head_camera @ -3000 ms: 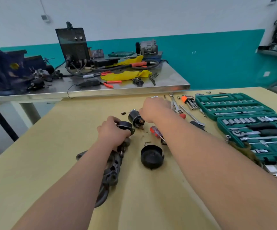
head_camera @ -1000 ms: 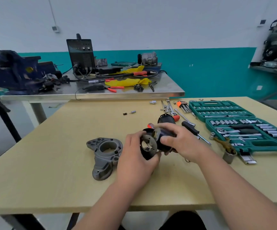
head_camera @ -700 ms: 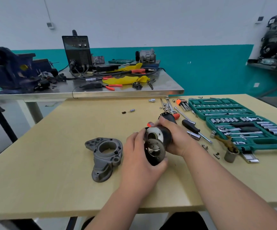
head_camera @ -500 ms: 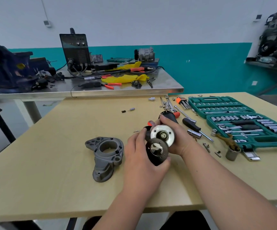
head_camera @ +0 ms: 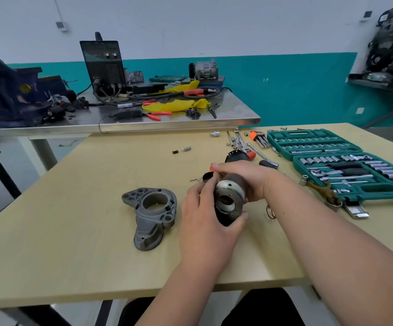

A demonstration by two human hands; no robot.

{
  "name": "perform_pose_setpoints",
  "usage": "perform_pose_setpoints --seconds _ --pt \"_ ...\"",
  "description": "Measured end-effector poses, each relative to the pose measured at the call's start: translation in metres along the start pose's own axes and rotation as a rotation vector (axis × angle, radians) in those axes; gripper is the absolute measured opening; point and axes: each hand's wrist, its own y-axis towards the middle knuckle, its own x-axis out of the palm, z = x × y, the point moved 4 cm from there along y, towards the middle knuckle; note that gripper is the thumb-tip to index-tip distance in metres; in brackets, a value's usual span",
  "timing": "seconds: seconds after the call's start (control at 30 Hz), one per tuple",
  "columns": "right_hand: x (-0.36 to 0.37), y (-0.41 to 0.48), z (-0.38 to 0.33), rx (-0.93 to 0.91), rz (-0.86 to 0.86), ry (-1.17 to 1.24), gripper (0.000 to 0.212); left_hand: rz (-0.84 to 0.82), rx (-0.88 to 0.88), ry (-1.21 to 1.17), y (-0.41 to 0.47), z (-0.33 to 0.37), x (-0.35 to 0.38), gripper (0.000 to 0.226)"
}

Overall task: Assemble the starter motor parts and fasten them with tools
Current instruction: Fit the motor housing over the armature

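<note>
Table [head_camera: 73, 231] of pale wood fills the near part of the view, with a person seated at its six o'clock edge. Beyond it, at twelve o'clock, stands a steel table [head_camera: 237, 109] carrying a blue vise [head_camera: 7, 90] at its left end, a dark welding machine [head_camera: 103, 64] and a crumpled yellow cloth [head_camera: 176, 105]. On the wooden table, at two to three o'clock from the hands, a green socket case [head_camera: 383, 195] lies open, its rows of sockets and ratchets showing.

Both forearms reach in from six o'clock and meet near the middle of the table, raised a little above it. The left hand [head_camera: 204, 222] grasps a black end cover [head_camera: 231, 209], thumb curled under its lower edge and fingers up its left side; the metal face with the round hole is turned toward the person. The right hand [head_camera: 247, 177] is wrapped round the dark motor body [head_camera: 236, 180], whose silver face sits against the top of the end cover.

At nine o'clock from the hands, just beside the left one, a grey cast housing [head_camera: 153, 220] lies flat on the table, bore upward. Behind the hands at twelve o'clock a black cylindrical part [head_camera: 236, 157] rests beside a black-handled screwdriver [head_camera: 267, 164]. A small black cap [head_camera: 206, 177] peeks out at eleven o'clock. Farther back at one o'clock lie hex keys [head_camera: 259, 137] in an orange holder.
</note>
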Motion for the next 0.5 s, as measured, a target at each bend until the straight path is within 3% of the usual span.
perform_pose_setpoints --seconds 0.23,0.5 --pt "-0.0039 0.0012 0.0030 -0.012 -0.005 0.011 0.042 -0.002 -0.013 0.015 0.0029 0.0014 0.0008 0.080" --pt "-0.0086 0.0000 -0.0052 -0.035 0.088 -0.039 0.039 -0.026 -0.085 -0.042 0.0061 -0.0019 -0.0007 0.090"
